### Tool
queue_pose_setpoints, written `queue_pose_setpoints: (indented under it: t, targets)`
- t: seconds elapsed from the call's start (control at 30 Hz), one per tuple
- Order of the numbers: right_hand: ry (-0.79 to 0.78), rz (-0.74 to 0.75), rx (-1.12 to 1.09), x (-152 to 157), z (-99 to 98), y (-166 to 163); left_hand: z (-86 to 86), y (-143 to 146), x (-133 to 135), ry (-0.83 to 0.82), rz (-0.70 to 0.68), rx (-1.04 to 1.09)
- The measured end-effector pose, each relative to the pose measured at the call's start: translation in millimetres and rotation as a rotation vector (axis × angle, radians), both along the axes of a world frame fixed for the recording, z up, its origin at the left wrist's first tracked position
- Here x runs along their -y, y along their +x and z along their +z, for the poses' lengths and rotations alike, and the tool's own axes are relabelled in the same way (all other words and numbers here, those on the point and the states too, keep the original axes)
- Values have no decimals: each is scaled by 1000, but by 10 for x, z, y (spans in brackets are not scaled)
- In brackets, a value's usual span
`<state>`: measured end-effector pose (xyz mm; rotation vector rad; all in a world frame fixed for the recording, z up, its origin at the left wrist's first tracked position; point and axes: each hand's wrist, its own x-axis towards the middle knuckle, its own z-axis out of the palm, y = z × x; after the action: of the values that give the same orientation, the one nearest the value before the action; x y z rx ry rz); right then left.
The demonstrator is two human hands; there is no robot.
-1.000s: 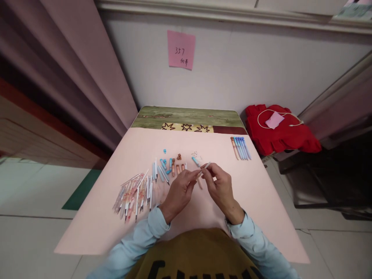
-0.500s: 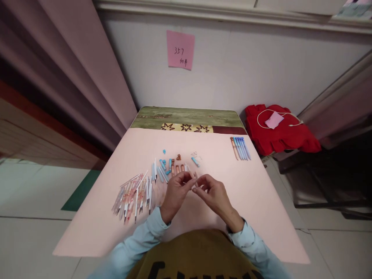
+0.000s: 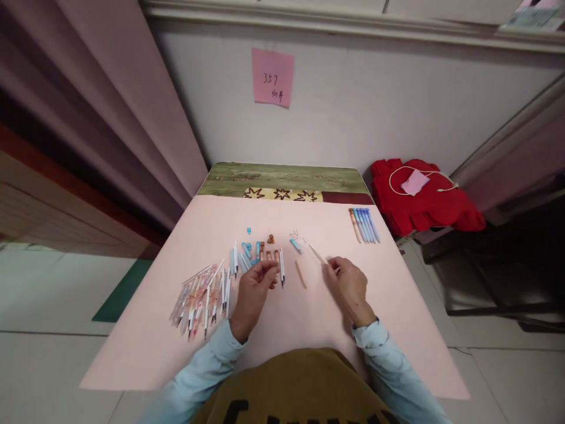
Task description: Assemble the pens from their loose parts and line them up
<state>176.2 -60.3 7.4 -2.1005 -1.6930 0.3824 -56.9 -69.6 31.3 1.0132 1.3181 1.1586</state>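
Observation:
My right hand (image 3: 348,285) is closed on a slim, pale beige pen barrel (image 3: 321,257), whose thin whitish end points away and to the left. Closed fingertips bring my left hand (image 3: 256,291) over the near ends of brown-topped pen parts (image 3: 269,255); whether they pinch anything small cannot be made out. Between the hands a tan pen barrel (image 3: 301,274) lies on the table. White pen refills (image 3: 282,268) with dark tips rest beside my left fingers. Beyond them is a blue pen part (image 3: 296,246) near several tiny springs (image 3: 294,234).
A heap of clear pen tubes and refills (image 3: 198,300) spreads at the left. Blue pen parts (image 3: 247,250) and brown caps (image 3: 271,238) lie mid-table. A row of assembled pens (image 3: 365,225) sits at the far right of the pink tabletop (image 3: 397,341). Red cloth (image 3: 424,206) is beyond.
My hands have separated from their meeting point. The right moved right with a pale barrel, the left slightly left. The tan barrel and refills between them now show on the table.

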Motion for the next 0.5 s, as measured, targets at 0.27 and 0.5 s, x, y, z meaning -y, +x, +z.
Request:
queue_pose_setpoints:
  t: [0.27, 0.5]
  targets:
    - [79, -6, 130, 31, -213, 28, -176, -332, 129, -41, 123, -46]
    - [138, 20, 129, 58, -161, 15, -82, -414, 184, -22, 169, -110]
